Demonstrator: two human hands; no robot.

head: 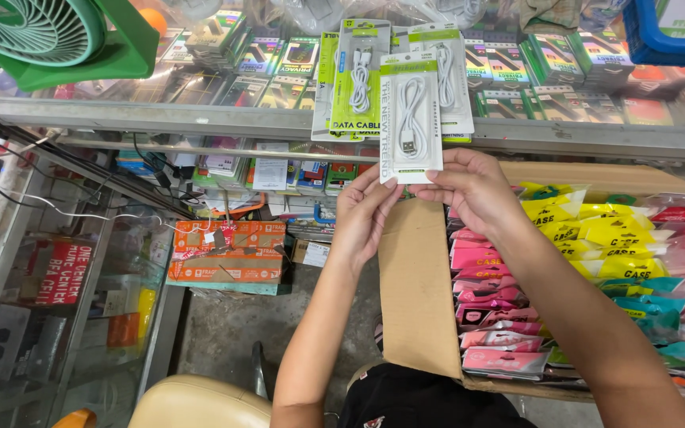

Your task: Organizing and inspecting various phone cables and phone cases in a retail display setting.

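Note:
Both my hands hold up a flat white packet with a coiled white cable [411, 119] inside. My left hand [365, 212] pinches its lower left corner, and my right hand [469, 187] grips its lower right corner. Behind it, two or three similar green-and-white cable packets [358, 75] lie on the glass counter top [200, 119]. Below my hands sits an open cardboard box [415, 293] on my lap, filled with rows of pink [489, 305], yellow [588, 230] and teal [660, 309] packaged phone cases.
A green fan [57, 36] stands on the counter at upper left. The glass display case holds many boxed items [517, 63]. An orange carton [227, 252] sits on the floor, dark cables [65, 170] run at the left, and a beige stool seat [200, 403] is below.

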